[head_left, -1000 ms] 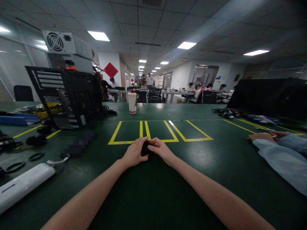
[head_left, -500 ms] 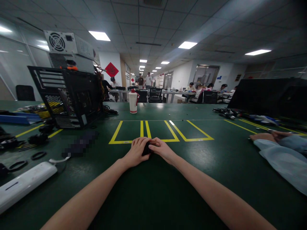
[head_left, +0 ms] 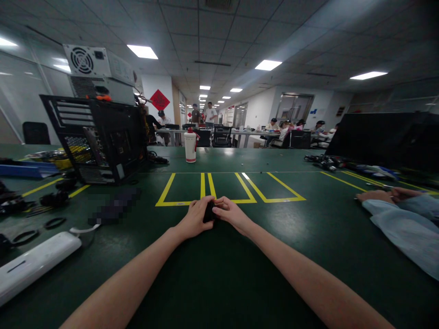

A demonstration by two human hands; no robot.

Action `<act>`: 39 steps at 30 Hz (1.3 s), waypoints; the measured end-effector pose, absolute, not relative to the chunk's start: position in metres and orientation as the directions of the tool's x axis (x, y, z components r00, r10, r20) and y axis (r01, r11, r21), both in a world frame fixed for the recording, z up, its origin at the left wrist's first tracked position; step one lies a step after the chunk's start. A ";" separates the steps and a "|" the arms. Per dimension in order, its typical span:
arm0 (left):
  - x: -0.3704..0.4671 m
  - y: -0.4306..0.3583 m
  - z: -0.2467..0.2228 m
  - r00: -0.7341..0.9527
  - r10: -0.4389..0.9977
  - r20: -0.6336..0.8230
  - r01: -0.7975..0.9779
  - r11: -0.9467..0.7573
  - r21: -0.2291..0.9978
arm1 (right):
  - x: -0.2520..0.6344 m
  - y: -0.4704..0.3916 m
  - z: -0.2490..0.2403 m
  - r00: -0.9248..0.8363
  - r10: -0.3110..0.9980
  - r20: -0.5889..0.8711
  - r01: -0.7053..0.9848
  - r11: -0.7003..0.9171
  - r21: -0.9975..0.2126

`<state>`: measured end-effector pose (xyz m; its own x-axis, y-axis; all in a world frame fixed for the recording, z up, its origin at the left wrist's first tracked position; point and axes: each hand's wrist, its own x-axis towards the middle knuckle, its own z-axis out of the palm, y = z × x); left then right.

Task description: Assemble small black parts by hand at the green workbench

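Note:
A small black object (head_left: 208,213) is between my two hands, just in front of the yellow tape frames on the green table (head_left: 219,274). My left hand (head_left: 195,218) wraps round it from the left, thumb in front. From the right, the fingertips of my right hand (head_left: 230,214) pinch at its edge. Much of the object is hidden by my fingers, so its exact kind cannot be made out.
An open black computer case (head_left: 103,137) with power supplies on top stands at the left. A white bottle (head_left: 190,147) stands ahead. A white device (head_left: 37,260) and cables lie at the left. Another person's sleeves (head_left: 404,224) rest at the right, near a black monitor (head_left: 387,137).
The fingers of my left hand have shifted slightly around the black object. Both hands stay in nearly the same place. People in the far background have moved a little.

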<state>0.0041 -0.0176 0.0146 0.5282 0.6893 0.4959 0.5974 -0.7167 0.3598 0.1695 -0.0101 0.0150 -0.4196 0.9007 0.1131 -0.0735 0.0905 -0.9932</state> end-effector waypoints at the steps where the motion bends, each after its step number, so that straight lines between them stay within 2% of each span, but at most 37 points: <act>1: 0.004 -0.017 0.014 0.527 0.689 0.497 0.598 -0.716 0.359 | 0.169 -0.010 0.014 -0.405 0.908 0.109 -0.073 0.086 -0.994; 6: 0.005 -0.020 0.017 0.543 0.680 0.493 0.595 -0.725 0.346 | 0.167 -0.008 0.015 -0.395 0.917 0.050 -0.061 0.028 -0.998; 12: 0.005 -0.023 0.021 0.547 0.690 0.474 0.596 -0.719 0.357 | 0.168 -0.013 0.018 -0.403 0.906 0.132 -0.082 0.108 -0.991; 19: 0.004 -0.023 0.022 0.551 0.690 0.469 0.594 -0.719 0.361 | 0.170 -0.011 0.017 -0.389 0.920 0.046 -0.042 0.032 -0.999; 24: 0.004 -0.022 0.020 0.552 0.681 0.480 0.591 -0.726 0.351 | 0.169 -0.011 0.021 -0.409 0.912 0.035 -0.057 0.013 -0.998; 35: 0.004 -0.022 0.020 0.549 0.677 0.490 0.579 -0.731 0.361 | 0.168 -0.006 0.015 -0.339 0.939 0.054 -0.031 0.047 -0.998; 39: 0.004 -0.022 0.020 0.550 0.684 0.478 0.584 -0.725 0.365 | 0.169 -0.010 0.021 -0.403 0.915 0.007 0.004 0.009 -1.000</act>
